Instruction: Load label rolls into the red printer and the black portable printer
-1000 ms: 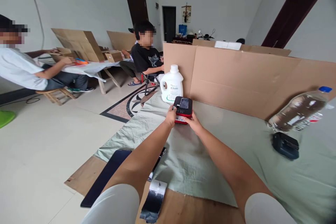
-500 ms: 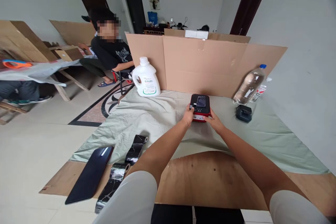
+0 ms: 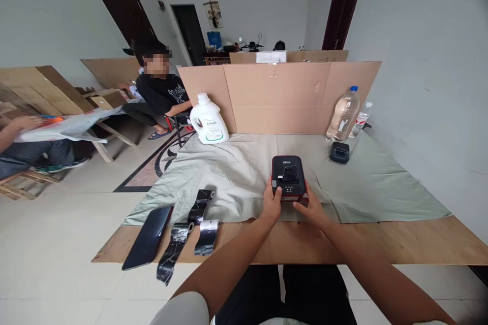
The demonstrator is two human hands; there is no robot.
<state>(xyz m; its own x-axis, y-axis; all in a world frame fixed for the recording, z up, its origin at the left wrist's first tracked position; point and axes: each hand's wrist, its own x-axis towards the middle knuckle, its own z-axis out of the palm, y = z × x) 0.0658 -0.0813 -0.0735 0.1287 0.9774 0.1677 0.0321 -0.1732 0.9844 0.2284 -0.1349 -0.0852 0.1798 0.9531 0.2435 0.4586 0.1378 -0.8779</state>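
Both hands hold a small black and red printer point(image 3: 288, 179) that sits on a pale green cloth point(image 3: 244, 162) near the front of a wooden table point(image 3: 412, 238). The left hand point(image 3: 271, 205) grips the printer's left side, its thumb lying up over the near top edge. The right hand point(image 3: 311, 208) is curled against the lower right corner, fingers touching the red base.

To the left, on the bare wood at the cloth's edge, lie a dark phone point(image 3: 148, 236) and three strips of black film point(image 3: 186, 233), side by side and partly curled. At the back of the table a cardboard sheet point(image 3: 282, 96) stands upright. A white jug point(image 3: 208, 121) stands at its left end, and a clear water bottle point(image 3: 343, 115) with a blue cap at its right end. Just in front of the bottle rests a small black box point(image 3: 339, 152), well apart from the printer.

Beyond the table, to the left, a seated person point(image 3: 162, 91) in a black shirt is beside another table.
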